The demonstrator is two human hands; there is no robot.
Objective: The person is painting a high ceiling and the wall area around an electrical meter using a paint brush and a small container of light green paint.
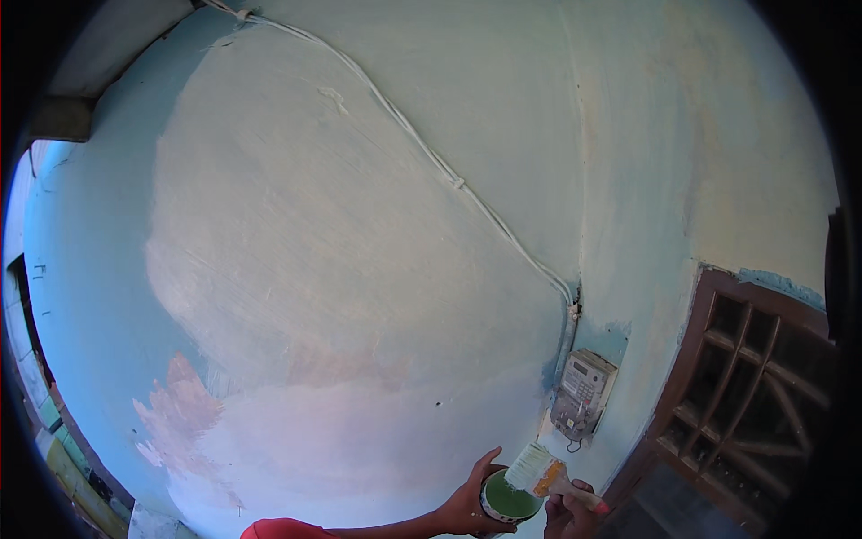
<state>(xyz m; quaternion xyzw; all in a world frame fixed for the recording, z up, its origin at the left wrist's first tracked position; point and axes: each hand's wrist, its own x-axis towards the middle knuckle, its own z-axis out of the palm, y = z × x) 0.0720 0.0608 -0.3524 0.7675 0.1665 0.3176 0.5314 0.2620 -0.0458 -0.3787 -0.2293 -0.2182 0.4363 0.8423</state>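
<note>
At the lower middle of the head view, my left hand (469, 500) is wrapped round a small round can (508, 501) with green inside. My right hand (569, 516) grips the wooden handle of a wide paintbrush (532, 468), its pale, paint-coated bristles over the can's top. Beyond both hands is a wall (341, 225) with patchy cream, pinkish-white and light blue paint. A grey meter box (580, 395) hangs on it just above the brush.
A white cable (409, 130) runs diagonally down the wall to a conduit by the meter. A brown wooden-framed grille window (691, 359) is at the right. A dark overhang (94, 63) is at the upper left, with tiled edges (58, 449) along the far left.
</note>
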